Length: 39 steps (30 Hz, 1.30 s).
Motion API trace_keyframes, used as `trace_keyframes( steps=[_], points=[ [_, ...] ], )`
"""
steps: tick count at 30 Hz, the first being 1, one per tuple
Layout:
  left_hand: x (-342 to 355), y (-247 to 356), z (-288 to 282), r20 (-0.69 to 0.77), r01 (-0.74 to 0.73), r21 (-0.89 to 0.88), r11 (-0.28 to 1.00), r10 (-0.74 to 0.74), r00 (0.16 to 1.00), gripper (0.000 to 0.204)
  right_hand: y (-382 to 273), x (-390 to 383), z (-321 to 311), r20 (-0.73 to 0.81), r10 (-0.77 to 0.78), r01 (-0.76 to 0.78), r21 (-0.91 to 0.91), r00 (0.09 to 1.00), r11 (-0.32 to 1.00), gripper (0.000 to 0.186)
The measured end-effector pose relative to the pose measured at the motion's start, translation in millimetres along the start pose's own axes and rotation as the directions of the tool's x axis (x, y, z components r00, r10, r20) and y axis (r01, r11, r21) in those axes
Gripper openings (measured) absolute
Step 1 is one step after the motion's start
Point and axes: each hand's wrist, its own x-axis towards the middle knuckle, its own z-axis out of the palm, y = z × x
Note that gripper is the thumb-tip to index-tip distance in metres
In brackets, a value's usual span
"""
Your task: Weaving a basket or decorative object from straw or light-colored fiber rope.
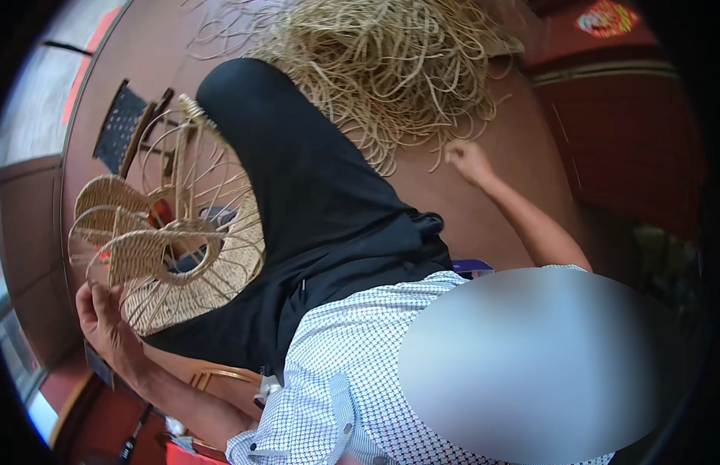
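A half-woven straw piece (237,256) with a round opening, curved petal-like panels and long loose strands lies by my black-trousered legs at the left. My left hand (104,314) pinches a thin straw strand at its lower-left panel. Away to the right, my right hand (466,161) has curled fingers just below a tangled pile of straw cord (391,70); whatever they hold, if anything, is too small to make out.
A small dark stool with a perforated seat (119,124) stands at the upper left. Dark red cabinets (623,155) line the right side. Below my left arm are a light wooden chair frame (220,374) and red items. A pale doorway or window runs along the far left.
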Motion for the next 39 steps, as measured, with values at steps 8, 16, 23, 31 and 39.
trace_keyframes(
  steps=[8,16,23,31,39],
  points=[
    [-2.2,19.3,10.1,0.035,0.055,-0.017,0.998,-0.054,0.998,0.019,98.0,-207.7,77.2,0.584,0.496,-0.521,-0.142,0.642,0.841,0.073],
    [-3.6,26.3,14.2,0.046,0.046,0.024,0.999,-0.047,0.998,0.015,99.1,-267.8,174.3,0.696,0.124,-0.139,-0.034,0.708,0.99,0.064],
    [-2.4,24.9,4.8,0.034,0.035,0.053,0.998,-0.036,0.999,0.014,83.8,-271.2,141.6,0.513,0.737,-0.773,-0.2,0.441,0.602,0.052],
    [-0.8,24.9,2.8,0.096,0.032,0.041,0.999,-0.036,0.995,0.014,123.5,-272.2,161.4,0.459,0.888,-0.896,0.403,0.02,-0.188,0.039],
    [-5.1,34.3,4.7,0.057,0.028,0.084,0.996,-0.033,0.998,0.01,151.7,-256.5,169.9,0.467,0.884,-0.853,0.452,-0.022,-0.26,0.033]
  ],
)
